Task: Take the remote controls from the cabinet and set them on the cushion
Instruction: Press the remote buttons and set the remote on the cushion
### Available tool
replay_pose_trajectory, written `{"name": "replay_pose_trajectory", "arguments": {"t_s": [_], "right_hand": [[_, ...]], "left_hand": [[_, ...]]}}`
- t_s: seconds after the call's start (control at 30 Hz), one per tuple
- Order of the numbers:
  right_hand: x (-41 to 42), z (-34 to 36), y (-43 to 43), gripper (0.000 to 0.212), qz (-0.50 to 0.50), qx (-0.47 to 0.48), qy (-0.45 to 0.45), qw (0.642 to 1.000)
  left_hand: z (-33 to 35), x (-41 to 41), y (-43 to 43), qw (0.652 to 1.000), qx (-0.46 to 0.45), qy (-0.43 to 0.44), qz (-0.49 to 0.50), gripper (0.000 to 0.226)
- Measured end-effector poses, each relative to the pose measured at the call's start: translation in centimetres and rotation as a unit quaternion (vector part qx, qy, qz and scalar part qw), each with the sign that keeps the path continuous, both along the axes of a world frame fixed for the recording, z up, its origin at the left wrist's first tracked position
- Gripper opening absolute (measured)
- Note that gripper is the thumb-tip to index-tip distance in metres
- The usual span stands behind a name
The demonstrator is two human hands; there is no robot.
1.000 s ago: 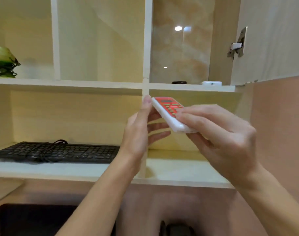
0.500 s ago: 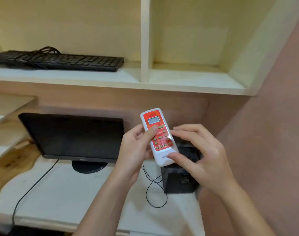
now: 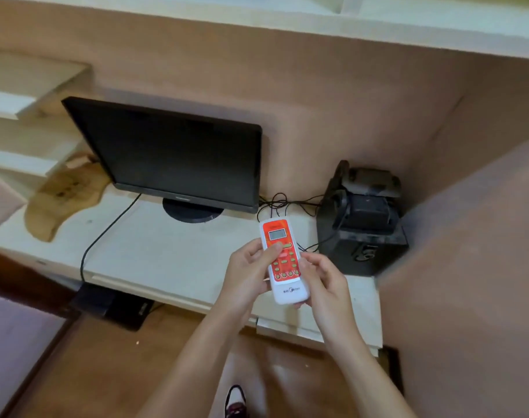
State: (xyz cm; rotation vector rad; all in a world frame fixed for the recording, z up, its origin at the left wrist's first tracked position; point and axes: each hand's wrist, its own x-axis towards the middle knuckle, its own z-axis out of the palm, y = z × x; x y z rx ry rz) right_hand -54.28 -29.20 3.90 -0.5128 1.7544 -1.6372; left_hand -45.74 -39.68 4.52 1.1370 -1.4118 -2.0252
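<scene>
Remote control (image 3: 283,260): it is being held up in the air by both hands, above the front edge of the tabletop (image 3: 167,254) and near its right end. It is not touching the tabletop.

Long way of the remote: it is pointing away from the person. The little screen end is sitting far, toward the black box (image 3: 362,224), and the plain white end is sitting near the person.

Left hand (image 3: 248,276): it is wrapping the left side of the remote. Its thumb is pressing on the red button face, and its fingers (image 3: 251,251) are curling behind.

Right hand (image 3: 323,282): it is holding the right side and the white bottom end. Its fingers (image 3: 310,260) are bending in and pinching the edge.

Which hand is closer: both are touching it, so either one could be carrying it alone.

Cushion: it is not clearly showing here. A soft pink shape is peeking in at the left, but I cannot tell what it is.

Next move, my guess: the person is needing to turn away from the tabletop and carry the remote over to the cushion.

Other things: the dark monitor (image 3: 173,158) is standing at the back of the tabletop, well apart from the hands.
</scene>
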Motion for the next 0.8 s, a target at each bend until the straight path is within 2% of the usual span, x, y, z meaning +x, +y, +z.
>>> {"name": "replay_pose_trajectory", "arguments": {"t_s": [0.2,0.5,0.8], "right_hand": [[2.4,-1.1,-3.2,0.014,0.034,0.030,0.007,0.999],[6.8,-1.4,-9.1,0.013,0.112,0.018,0.023,0.993],[9.7,-1.2,-14.0,0.012,0.285,0.018,0.057,0.957]], "left_hand": [[-1.7,3.1,-2.9,1.000,0.008,-0.017,0.025,0.021],[-2.6,8.6,-7.9,0.996,-0.001,-0.009,0.088,0.017],[-1.7,14.3,-9.4,0.975,-0.013,0.000,0.221,0.022]]}}
